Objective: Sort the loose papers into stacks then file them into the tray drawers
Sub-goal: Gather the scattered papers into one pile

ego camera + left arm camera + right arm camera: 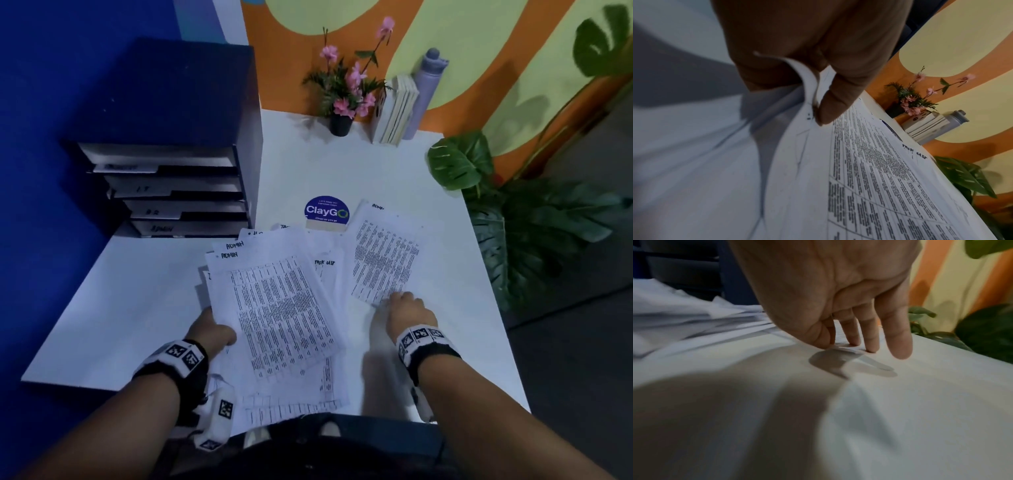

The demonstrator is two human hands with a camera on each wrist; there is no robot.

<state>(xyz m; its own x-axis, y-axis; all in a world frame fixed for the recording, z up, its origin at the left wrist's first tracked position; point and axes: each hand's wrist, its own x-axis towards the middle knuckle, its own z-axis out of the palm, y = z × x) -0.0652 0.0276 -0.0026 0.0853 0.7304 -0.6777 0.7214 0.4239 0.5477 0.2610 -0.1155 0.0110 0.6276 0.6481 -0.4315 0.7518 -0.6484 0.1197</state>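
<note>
A loose pile of printed sheets (284, 308), some marked ADMIN and TASK LIST by hand, lies fanned across the middle of the white table (137, 308). My left hand (215, 329) grips the pile's left edge, and its thumb (830, 104) presses on the top sheets (869, 162), which curl upward. A single printed sheet (387, 253) lies apart to the right. My right hand (397, 299) pinches its near corner (846, 350) between thumb and fingertips, with the corner slightly lifted. The black tray drawers (181, 192) with labelled fronts stand at the back left.
A round blue ClayGo sticker (327, 212) sits behind the papers. A pink flower pot (340, 123), upright books (395, 109) and a grey bottle (426, 89) line the back wall. Large green leaves (513, 222) overhang the table's right edge.
</note>
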